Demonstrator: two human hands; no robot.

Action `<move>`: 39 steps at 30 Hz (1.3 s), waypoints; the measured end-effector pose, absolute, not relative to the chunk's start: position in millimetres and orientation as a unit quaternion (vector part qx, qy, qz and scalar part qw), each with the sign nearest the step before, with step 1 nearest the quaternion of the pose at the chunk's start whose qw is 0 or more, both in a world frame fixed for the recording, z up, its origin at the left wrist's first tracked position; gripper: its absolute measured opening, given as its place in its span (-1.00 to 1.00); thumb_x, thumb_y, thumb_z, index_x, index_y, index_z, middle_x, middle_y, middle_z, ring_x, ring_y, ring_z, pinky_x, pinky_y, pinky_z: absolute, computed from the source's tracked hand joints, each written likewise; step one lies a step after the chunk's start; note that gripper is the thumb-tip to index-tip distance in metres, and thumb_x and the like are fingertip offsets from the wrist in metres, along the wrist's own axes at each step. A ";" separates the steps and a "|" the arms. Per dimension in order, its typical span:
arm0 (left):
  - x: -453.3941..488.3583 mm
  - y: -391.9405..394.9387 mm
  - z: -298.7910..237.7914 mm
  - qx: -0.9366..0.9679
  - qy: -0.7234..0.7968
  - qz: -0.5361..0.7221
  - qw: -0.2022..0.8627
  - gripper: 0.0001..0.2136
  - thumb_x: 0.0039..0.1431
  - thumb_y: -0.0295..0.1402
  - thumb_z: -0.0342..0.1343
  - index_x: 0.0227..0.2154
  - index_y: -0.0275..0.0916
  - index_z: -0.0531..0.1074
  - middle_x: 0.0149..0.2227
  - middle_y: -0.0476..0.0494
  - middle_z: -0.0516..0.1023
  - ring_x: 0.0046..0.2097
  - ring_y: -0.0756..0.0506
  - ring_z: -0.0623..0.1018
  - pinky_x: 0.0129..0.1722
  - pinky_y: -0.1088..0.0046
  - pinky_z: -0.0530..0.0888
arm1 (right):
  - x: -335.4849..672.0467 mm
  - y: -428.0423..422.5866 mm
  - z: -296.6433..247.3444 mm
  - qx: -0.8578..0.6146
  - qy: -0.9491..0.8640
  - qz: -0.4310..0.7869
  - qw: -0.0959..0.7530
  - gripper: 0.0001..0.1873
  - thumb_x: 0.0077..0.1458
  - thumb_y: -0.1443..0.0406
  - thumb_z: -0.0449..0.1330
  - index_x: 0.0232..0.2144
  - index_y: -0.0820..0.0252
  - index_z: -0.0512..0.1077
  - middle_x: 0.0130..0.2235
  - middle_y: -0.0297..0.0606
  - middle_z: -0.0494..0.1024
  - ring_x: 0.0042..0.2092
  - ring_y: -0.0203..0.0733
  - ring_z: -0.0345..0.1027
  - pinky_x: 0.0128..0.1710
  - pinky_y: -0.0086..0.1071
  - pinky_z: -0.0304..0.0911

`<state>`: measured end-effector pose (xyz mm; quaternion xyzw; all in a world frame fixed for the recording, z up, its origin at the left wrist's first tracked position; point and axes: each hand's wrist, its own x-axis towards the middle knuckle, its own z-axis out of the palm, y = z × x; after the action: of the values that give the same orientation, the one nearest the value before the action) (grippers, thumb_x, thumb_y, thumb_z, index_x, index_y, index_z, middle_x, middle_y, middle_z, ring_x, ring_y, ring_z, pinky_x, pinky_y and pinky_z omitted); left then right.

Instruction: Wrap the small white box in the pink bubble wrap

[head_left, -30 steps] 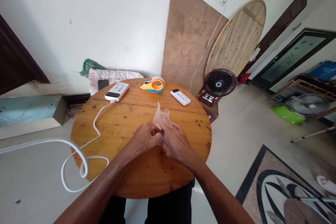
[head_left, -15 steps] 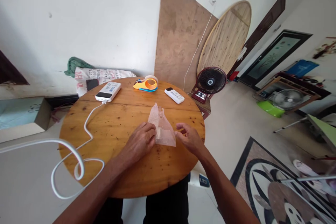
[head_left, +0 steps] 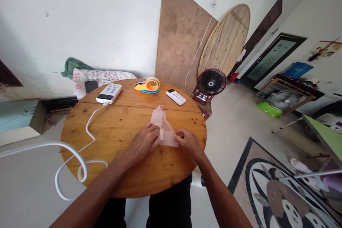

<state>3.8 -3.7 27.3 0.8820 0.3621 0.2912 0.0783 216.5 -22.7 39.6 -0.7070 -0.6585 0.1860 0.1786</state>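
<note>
A folded, see-through pinkish sheet that looks like bubble wrap (head_left: 167,136) lies on the round wooden table (head_left: 128,115). At its left edge, the curled fingers of my left hand (head_left: 145,138) press and grip it. My right hand (head_left: 188,141) has its thumb and forefinger closed on the sheet's right edge. Farther back are an orange and blue tape dispenser (head_left: 148,85) with a roll of clear tape, a white power bank (head_left: 109,93) with a cable plugged in, and a smaller white device (head_left: 175,97) with a dark end.
The white cable (head_left: 89,128) runs over the table's left side and loops near my left forearm. Beyond the table's right edge a dark red fan (head_left: 212,82) stands on a stool. A wooden board (head_left: 181,32) and a round tabletop (head_left: 227,39) lean on the wall.
My right hand has moved left and its fingers have closed on the sheet's right edge. The sheet's right flap now lies flatter. My left hand stays at the left edge.
</note>
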 end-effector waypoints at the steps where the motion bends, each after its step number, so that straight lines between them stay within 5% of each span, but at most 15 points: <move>1: 3.7 -3.4 26.4 0.880 0.362 0.297 0.077 -0.83 0.12 -0.57 -0.06 -0.51 -0.24 0.32 -0.26 -0.17 0.49 -0.14 -0.13 0.39 -0.13 0.33 0.41 | 213.8 -24.0 40.3 -0.708 -0.661 0.185 0.167 -0.76 0.01 0.15 0.20 -0.35 0.20 0.45 -0.41 -0.31 0.51 -0.39 -0.27 0.32 -0.40 -0.45 0.06; 11: 3.4 -3.3 24.4 0.876 0.370 0.300 0.078 -0.82 0.13 -0.58 -0.07 -0.50 -0.24 0.33 -0.29 -0.14 0.48 -0.16 -0.12 0.38 -0.13 0.34 0.41 | 204.4 -21.0 32.9 -0.703 -0.657 0.191 0.194 -0.80 0.01 0.21 0.13 -0.55 0.20 0.36 -0.53 -0.40 0.37 -0.46 -0.34 0.17 -0.46 -0.47 -0.07; 24: 3.4 -2.6 27.4 0.882 0.373 0.281 0.066 -0.85 0.11 -0.57 -0.04 -0.48 -0.25 0.37 -0.30 -0.13 0.50 -0.20 -0.12 0.37 -0.15 0.32 0.38 | 178.1 -22.8 28.8 -0.555 -0.539 0.414 0.480 -0.72 0.01 0.13 0.13 -0.55 0.20 0.25 -0.57 -0.47 0.19 -0.53 -0.39 0.03 -0.53 -0.50 0.01; 31: -0.6 2.0 20.2 0.872 0.341 0.336 0.104 -0.82 0.12 -0.56 -0.01 -0.48 -0.24 0.45 -0.29 -0.11 0.52 -0.21 -0.09 0.37 -0.16 0.38 0.38 | 155.3 -10.1 46.4 -0.570 -0.622 0.352 0.405 -0.76 0.00 0.22 0.12 -0.62 0.22 0.28 -0.61 -0.44 0.24 -0.54 -0.38 0.12 -0.56 -0.52 0.05; 36: -2.6 0.7 9.5 0.848 0.351 0.379 0.116 -0.80 0.13 -0.52 -0.01 -0.33 -0.19 0.51 -0.12 -0.18 0.41 -0.16 -0.09 0.37 -0.17 0.39 0.37 | 155.7 -11.2 60.3 -0.561 -0.617 0.453 0.315 -0.76 0.07 0.27 -0.01 -0.55 0.23 0.36 -0.61 -0.36 0.37 -0.56 -0.31 0.29 -0.58 -0.48 0.22; 39: -3.3 -0.1 4.7 0.834 0.371 0.384 0.137 -0.81 0.14 -0.48 -0.01 -0.36 -0.19 0.51 -0.19 -0.18 0.38 -0.20 -0.08 0.38 -0.21 0.40 0.37 | 158.6 -13.2 66.7 -0.551 -0.607 0.491 0.294 -0.80 0.00 0.34 -0.02 -0.48 0.24 0.41 -0.58 -0.36 0.39 -0.54 -0.31 0.30 -0.55 -0.47 0.27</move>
<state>-3.3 -0.1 4.7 0.8343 0.3707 0.3843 0.1372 158.6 -13.2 66.7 -0.5514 -0.6068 0.4911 0.2942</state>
